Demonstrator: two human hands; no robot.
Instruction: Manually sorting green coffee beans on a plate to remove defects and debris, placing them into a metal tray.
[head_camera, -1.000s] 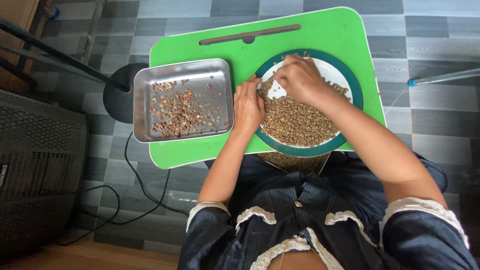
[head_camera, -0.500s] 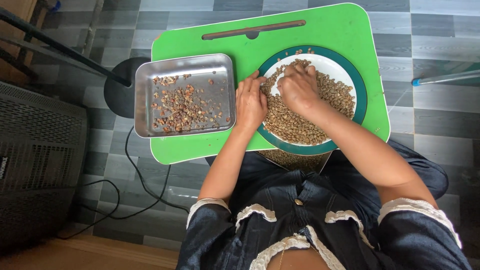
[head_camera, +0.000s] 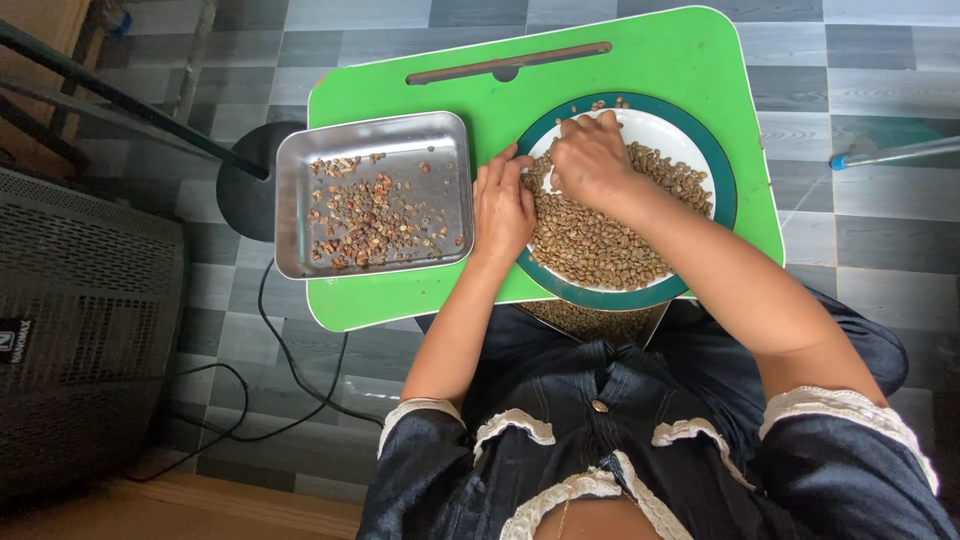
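A: Head view, looking down; where are the beans (head_camera: 600, 245) and which way do they lie from the hands?

B: The beans fill a white plate with a dark green rim (head_camera: 725, 190), right of centre in the frame, on a green lap table (head_camera: 400, 85); both hands sit at the plate's upper-left part, so the bulk of the heap lies below and to the right of them, toward the person's body.

A: State of the left hand (head_camera: 503, 205)?

B: It rests on the plate's left rim, palm down, fingers loosely together and pointing up the frame, tips touching the beans; whether it pinches anything I cannot tell.

A: And the right hand (head_camera: 590, 155)?

B: It lies over the plate's upper part, knuckles up, fingers curled down into the beans; its fingertips are hidden, so a held bean can neither be seen nor ruled out; the two hands are near each other but not touching.

A: What stands to the left?

B: A square steel tray (head_camera: 455, 135), in the centre-left of the frame, holding a thin scatter of darker, broken bits (head_camera: 365, 215); its right edge is just beside the left hand, while the right hand is farther off with the left hand between; the left hand is therefore the nearer to the tray.

A: Any long axis to note?

B: The heap runs from upper left to lower right across the plate; the tray lies level with it, directly to the left.
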